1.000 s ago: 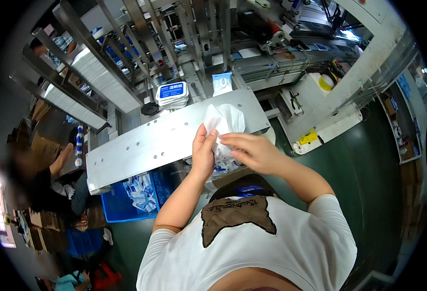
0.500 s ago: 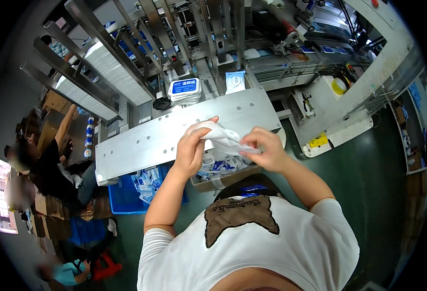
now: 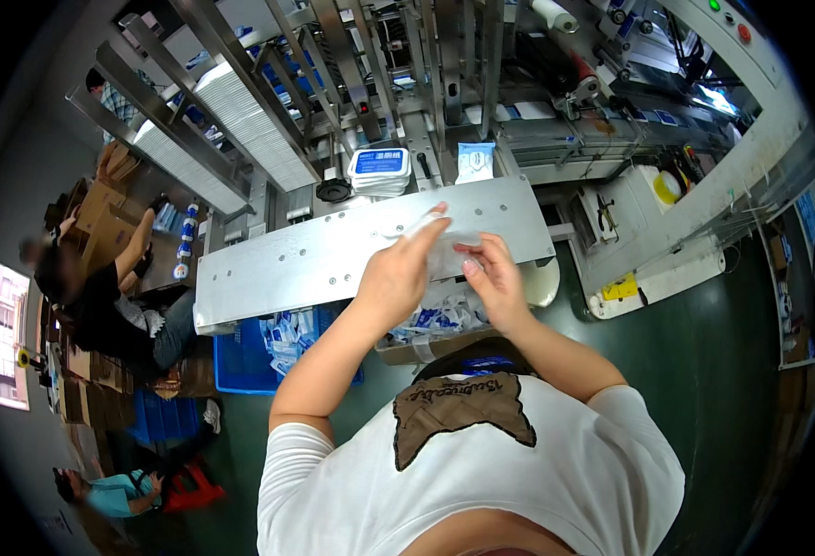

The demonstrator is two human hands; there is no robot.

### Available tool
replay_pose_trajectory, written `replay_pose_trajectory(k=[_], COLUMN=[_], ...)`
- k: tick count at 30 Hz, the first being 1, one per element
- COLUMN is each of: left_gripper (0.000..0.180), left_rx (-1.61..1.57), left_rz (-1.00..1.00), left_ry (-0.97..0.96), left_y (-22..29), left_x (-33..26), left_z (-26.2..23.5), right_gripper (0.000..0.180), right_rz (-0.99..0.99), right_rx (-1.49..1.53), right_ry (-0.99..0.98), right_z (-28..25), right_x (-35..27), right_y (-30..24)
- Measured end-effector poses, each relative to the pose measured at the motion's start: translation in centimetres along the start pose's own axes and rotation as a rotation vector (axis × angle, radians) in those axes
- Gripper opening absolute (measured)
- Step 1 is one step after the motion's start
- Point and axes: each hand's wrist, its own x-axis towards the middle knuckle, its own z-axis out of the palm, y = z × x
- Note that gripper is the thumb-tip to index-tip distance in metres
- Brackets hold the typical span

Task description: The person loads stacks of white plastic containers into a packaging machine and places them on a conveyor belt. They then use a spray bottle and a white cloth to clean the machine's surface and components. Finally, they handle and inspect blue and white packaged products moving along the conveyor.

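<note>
A thin white sheet [image 3: 443, 256], partly see-through and blurred, stretches between my hands above the metal plate's near edge; whether it is wipe or film I cannot tell. My left hand [image 3: 396, 271] grips its left end, with a bit of white showing at the fingertips. On the other side my right hand [image 3: 495, 280] pinches it between thumb and fingers. Under them lies the bare metal plate [image 3: 287, 261]. Beyond it are a stack of white lids with a blue label [image 3: 379, 169] and a light blue-and-white wipes packet [image 3: 475, 162].
Below my hands stands a cardboard box [image 3: 437, 345] of crumpled wrappers. A blue crate [image 3: 241, 367] with small packets is left of it. Upright metal rails hold white stacks [image 3: 257, 125] at the back left. A machine frame [image 3: 732, 176] rises at right. Other people sit at far left.
My left hand has come right and its fingers have closed in toward the right hand. The sheet is bunched lower between them. The whole view has shifted slightly.
</note>
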Motion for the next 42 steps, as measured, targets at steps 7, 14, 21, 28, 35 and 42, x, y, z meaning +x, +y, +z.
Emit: replay_pose_trajectory(k=[7,14,21,28,35,42], left_gripper=[0.072,0.064,0.053,0.017,0.018,0.068], left_rx=[0.629,0.687,0.689,0.449,0.310,-1.782], left_rz=[0.270,0.571,0.641,0.941,1.049,-0.271], left_ry=[-0.146,-0.257,-0.227,-0.132,0.037,0.209], left_y=[2.3,2.7,1.7,0.8,1.0,1.3], left_x=[1.7,-0.6,-2.2,-3.0,-1.9,-2.0], left_z=[0.7,2.2,1.6,2.6,1.9,4.5], right_gripper=[0.054,0.056,0.037,0.035,0.041,0.055], right_rz=[0.184,0.840,0.054,0.239,1.083,0.827], right_rx=[0.240,1.295,0.300,0.117,0.901,1.557], right_ry=[0.234,-0.002,0.264,-0.401,-0.466,-0.244], right_z=[1.9,0.4,-1.9,1.8,0.5,1.9], right_x=[-1.4,-0.6,1.5,-1.8,0.0,2.1], right_y=[1.4,0.5,0.8,-1.2,0.4,-0.3])
